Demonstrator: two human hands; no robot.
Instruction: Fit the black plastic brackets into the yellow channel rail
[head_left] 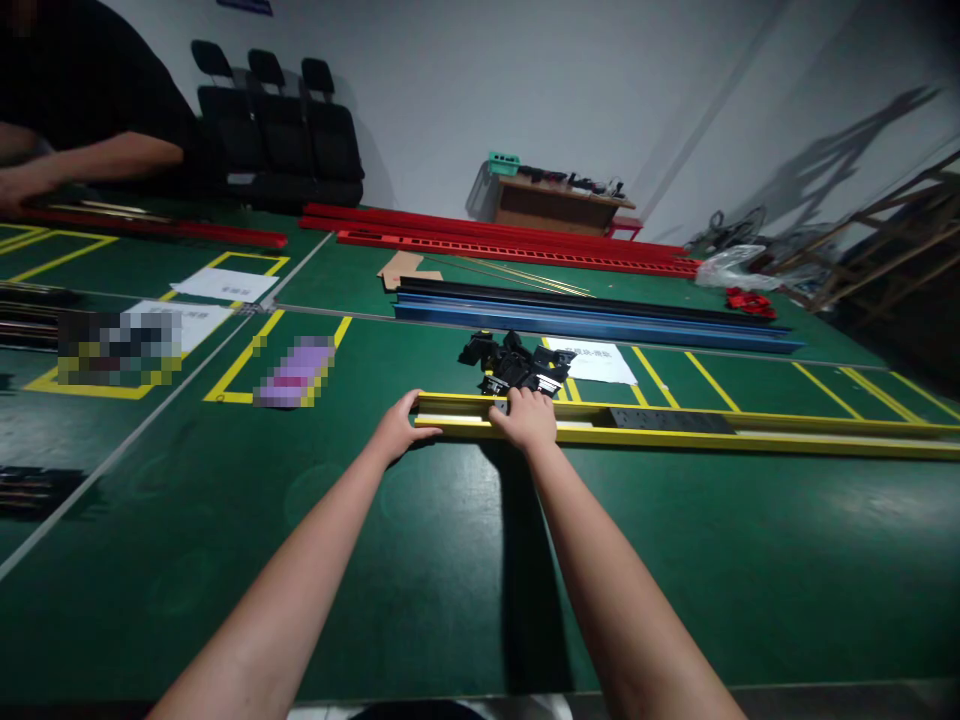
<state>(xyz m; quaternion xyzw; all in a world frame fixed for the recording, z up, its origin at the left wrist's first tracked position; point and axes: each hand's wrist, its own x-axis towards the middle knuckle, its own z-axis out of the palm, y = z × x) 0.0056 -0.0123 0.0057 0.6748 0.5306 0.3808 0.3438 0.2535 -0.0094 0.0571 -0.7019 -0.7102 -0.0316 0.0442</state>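
Note:
A long yellow channel rail (675,437) lies across the green table, running off past the right edge of view. My left hand (396,432) is closed on its left end, with the thumb and fingers on either side. Farther along the rail, my right hand (529,418) is curled over the channel. A small dark piece shows by the right thumb; whether that hand pinches it or only the rail's wall is hard to see. Inside the channel, to the right, sits a flat black block (671,420). Just behind the rail is a pile of black parts (517,362).
Blue rails (585,322) and red rails (510,240) lie farther back on the green table (360,590). A printed paper (592,360) is behind my right hand. At the far left, a person in black (90,90) reaches over other rails.

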